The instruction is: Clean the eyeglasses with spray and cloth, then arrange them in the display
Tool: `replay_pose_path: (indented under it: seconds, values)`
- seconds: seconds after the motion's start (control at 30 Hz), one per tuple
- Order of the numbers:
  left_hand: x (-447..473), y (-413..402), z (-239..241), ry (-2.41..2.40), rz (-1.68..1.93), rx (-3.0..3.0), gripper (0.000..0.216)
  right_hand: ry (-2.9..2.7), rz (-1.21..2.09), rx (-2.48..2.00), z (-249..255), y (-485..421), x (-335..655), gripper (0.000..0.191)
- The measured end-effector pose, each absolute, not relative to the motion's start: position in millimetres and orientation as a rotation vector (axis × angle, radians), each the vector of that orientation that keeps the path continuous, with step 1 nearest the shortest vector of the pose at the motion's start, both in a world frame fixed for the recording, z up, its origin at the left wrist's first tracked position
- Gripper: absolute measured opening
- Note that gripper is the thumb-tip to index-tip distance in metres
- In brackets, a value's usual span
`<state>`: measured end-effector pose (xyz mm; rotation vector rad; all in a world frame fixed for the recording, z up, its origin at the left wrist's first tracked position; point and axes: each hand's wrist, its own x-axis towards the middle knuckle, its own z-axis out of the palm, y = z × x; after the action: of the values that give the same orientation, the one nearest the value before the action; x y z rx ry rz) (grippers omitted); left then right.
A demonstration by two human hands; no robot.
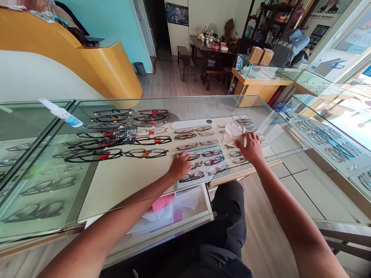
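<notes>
My right hand (pixel 252 147) grips a pale cleaning cloth (pixel 232 135) between thumb and fingers, over the right part of the glass display case (pixel 162 101). Under the cloth, rows of eyeglasses partly show. Farther left, my left hand (pixel 180 166) rests with loosely bent fingers beside a teal-edged display board (pixel 207 150) bearing several eyeglasses; it seems to hold nothing. Black-framed eyeglasses (pixel 146 153) with orange tags lie in columns left of that hand. A long white case or strip (pixel 191 124) lies behind the middle eyeglasses.
A white spray bottle (pixel 62 113) lies on the glass at left. Below, an open drawer (pixel 207 200) holds plastic bags and a pink card (pixel 163 202). More eyeglass cases (pixel 330 135) stand at right. Behind are a bench (pixel 185 58), a cluttered table and a person in dark clothing (pixel 285 48).
</notes>
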<state>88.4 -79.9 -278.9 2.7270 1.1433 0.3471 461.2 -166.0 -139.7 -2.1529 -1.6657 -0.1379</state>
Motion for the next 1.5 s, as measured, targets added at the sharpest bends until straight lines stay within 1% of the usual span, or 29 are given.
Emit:
replay_pose_path:
  seconds: [0.23,0.37,0.43,0.57,0.63,0.67,0.7,0.77,0.87,0.93,1.0,1.03,1.1,1.17,1.23,1.3,1.4,1.5]
  values:
    - [90.3,-90.2,-264.7,1.184,0.372,2.705,0.024,-1.671,-0.140,-2.177,-139.1,-165.7,460.9,0.056]
    - [94.0,-115.3,-248.0,1.255,0.411,2.653,0.037,-1.669,-0.156,-2.185,-140.4,-165.8,462.0,0.055]
    - [91.5,-136.1,-238.3,1.240,0.384,2.622,0.036,-1.669,-0.170,-2.184,-142.8,-165.5,463.4,0.056]
    - [66.2,-190.6,-205.2,1.080,0.256,2.555,0.025,-1.667,-0.189,-2.146,-149.6,-164.3,469.7,0.057]
    - [44.5,-216.5,-177.5,1.003,0.183,2.473,0.011,-1.657,-0.209,-2.100,-151.3,-165.4,474.2,0.057]
    - [32.1,-226.7,-161.8,0.954,0.104,2.362,0.007,-1.654,-0.228,-2.067,-150.8,-166.8,475.7,0.056]
    - [19.0,-234.3,-145.8,0.947,0.036,2.259,0.013,-1.646,-0.259,-2.029,-149.1,-169.0,476.1,0.055]
    - [-10.3,-241.1,-116.8,1.052,-0.051,2.146,0.032,-1.619,-0.348,-1.933,-142.2,-174.6,469.9,0.050]
    - [-64.7,-234.1,-89.2,1.401,0.096,2.085,0.045,-1.617,-0.403,-1.764,-124.5,-180.6,434.8,0.036]
    - [-108.8,-223.9,-82.4,1.735,0.291,2.112,0.049,-1.762,-0.265,-1.659,-110.3,-177.3,392.3,0.029]
    - [-156.6,-212.3,-82.5,2.124,0.469,2.176,0.047,-1.914,-0.084,-1.531,-96.2,-165.5,338.8,0.023]
    - [-180.6,-205.9,-84.5,2.272,0.508,2.187,0.048,-1.983,-0.003,-1.459,-89.8,-156.5,310.1,0.021]
    - [-225.5,-192.0,-90.9,2.401,0.446,2.212,0.047,-2.113,0.128,-1.368,-78.5,-134.7,253.8,0.019]
    - [-262.2,-177.3,-99.0,2.556,0.280,2.130,0.054,-2.216,0.179,-1.418,-70.0,-111.7,204.2,0.023]
    - [-286.9,-164.3,-106.5,2.658,0.127,1.921,0.065,-2.375,0.210,-1.518,-64.4,-91.9,166.1,0.034]
    - [-298.6,-155.6,-111.5,2.653,0.076,1.757,0.077,-2.452,0.237,-1.541,-61.8,-77.7,141.5,0.043]
    - [-298.5,-152.3,-112.8,2.595,0.111,1.696,0.095,-2.519,0.262,-1.563,-61.6,-66.3,127.4,0.041]
    - [-291.0,-156.1,-109.2,2.592,0.139,1.705,0.104,-2.562,0.280,-1.578,-62.2,-61.8,131.0,0.036]
